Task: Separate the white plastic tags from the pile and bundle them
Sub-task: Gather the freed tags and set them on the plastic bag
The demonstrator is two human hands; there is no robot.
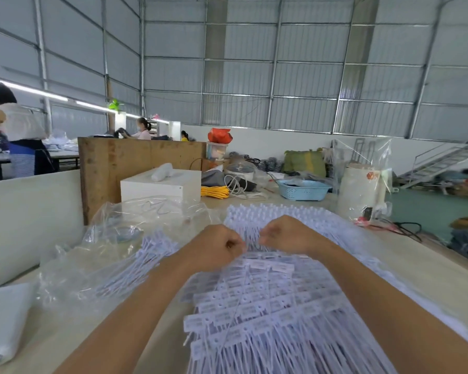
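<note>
— Where are the tags?

— I see the pile of white plastic tags spread across the counter from the near edge, a clear plastic bag to its left.

— And each grip?

— My left hand and right hand both pinch tag strips mid-pile, fingers curled, nearly touching.

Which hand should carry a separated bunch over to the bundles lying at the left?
Left hand, probably: the bundles lie on its side. The right hand would have to cross over the pile.
</note>
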